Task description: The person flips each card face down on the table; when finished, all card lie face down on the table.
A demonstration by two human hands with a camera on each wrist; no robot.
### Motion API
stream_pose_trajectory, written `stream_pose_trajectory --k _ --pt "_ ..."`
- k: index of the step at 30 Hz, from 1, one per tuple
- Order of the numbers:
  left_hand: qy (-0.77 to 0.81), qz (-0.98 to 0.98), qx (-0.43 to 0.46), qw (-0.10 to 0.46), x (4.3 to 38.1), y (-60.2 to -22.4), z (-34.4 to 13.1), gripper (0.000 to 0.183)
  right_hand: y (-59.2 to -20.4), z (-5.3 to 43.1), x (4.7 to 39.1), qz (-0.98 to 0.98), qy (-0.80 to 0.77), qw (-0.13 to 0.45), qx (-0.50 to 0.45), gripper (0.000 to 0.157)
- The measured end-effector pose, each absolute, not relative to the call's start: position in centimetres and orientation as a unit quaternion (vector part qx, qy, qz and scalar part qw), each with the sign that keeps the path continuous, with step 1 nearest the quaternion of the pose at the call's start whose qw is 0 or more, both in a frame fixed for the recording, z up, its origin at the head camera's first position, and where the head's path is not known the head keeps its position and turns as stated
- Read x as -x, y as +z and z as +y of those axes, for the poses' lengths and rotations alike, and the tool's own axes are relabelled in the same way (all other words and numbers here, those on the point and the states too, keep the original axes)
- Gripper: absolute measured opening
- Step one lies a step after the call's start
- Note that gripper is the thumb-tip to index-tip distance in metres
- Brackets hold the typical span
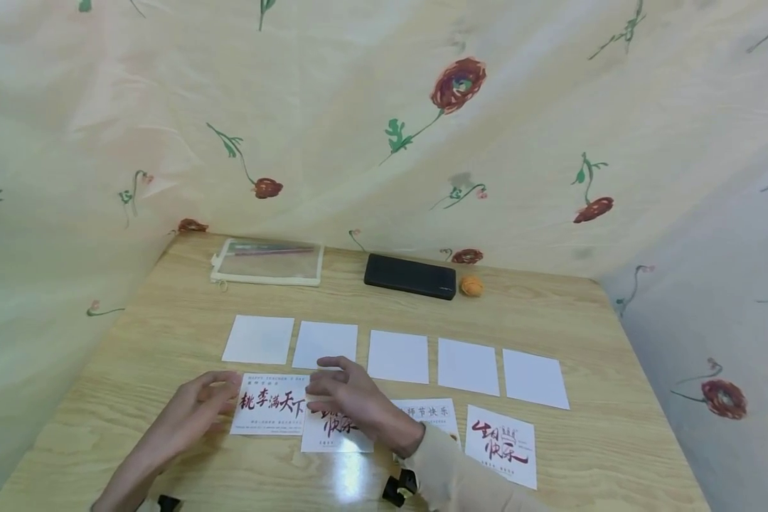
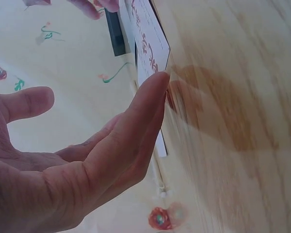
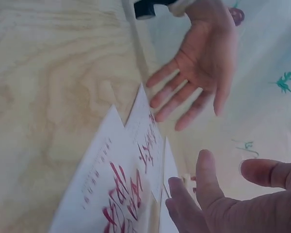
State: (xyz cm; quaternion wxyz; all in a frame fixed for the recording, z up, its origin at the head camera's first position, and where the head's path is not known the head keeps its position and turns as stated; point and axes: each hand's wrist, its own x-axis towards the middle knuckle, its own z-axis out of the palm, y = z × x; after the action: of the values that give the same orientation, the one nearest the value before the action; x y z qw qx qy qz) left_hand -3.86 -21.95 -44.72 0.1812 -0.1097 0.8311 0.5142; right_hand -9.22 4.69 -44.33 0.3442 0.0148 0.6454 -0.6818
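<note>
**Two rows of cards lie on the table, and both hands are at the lower row's left end**

In the head view, the laying-out seems well advanced: every card in sight lies flat on the table (image 1: 589, 462). The upper row, across the centre, looks complete and even. What is left, I would judge, is at the lower left, where the wide printed card (image 1: 269, 421) lies very close to the second printed card (image 1: 333, 442); whether they overlap, I cannot tell. The left hand (image 1: 192, 412) is beside the wide card, and the right hand (image 1: 352, 402) is above the second one; neither grips anything.

I count five white cards (image 1: 259, 340) without visible print and four printed cards, of which the third (image 1: 434, 410) is partly behind the right arm and the fourth (image 1: 502, 448) lies at the lower right. Towards the upper centre there are one pouch (image 1: 267, 280), one black case (image 1: 409, 276) and one small orange object (image 1: 471, 286).

In the left wrist view, the left hand has its thumb wide apart; a fingertip reaches the corner of a printed card at the top centre, but contact is not certain.

In the right wrist view, the left hand's fingers are spread at the upper right, and the right hand's fingers are loosely apart at the lower right, holding nothing.
</note>
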Motion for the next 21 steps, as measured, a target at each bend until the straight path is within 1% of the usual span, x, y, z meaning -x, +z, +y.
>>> stream_pose_trajectory --k 4,9,14,21 --pt "0.514 0.832 0.107 0.179 3.8 -44.7 -21.8 0.068 -44.2 5.0 9.7 0.635 -0.685 0.358 -0.017 0.056" --pt "0.51 0.835 0.109 0.176 3.7 -44.5 -21.6 0.067 -44.2 4.7 9.9 0.622 -0.688 0.373 -0.024 0.059" --pt "0.502 0.842 0.106 0.168 3.8 -44.5 -21.5 0.066 -44.2 4.3 10.0 0.613 -0.693 0.378 -0.036 0.061" --pt "0.473 0.858 0.112 0.164 3.9 -44.4 -21.3 0.066 -44.6 3.8 10.0 0.586 -0.716 0.374 -0.063 0.067"
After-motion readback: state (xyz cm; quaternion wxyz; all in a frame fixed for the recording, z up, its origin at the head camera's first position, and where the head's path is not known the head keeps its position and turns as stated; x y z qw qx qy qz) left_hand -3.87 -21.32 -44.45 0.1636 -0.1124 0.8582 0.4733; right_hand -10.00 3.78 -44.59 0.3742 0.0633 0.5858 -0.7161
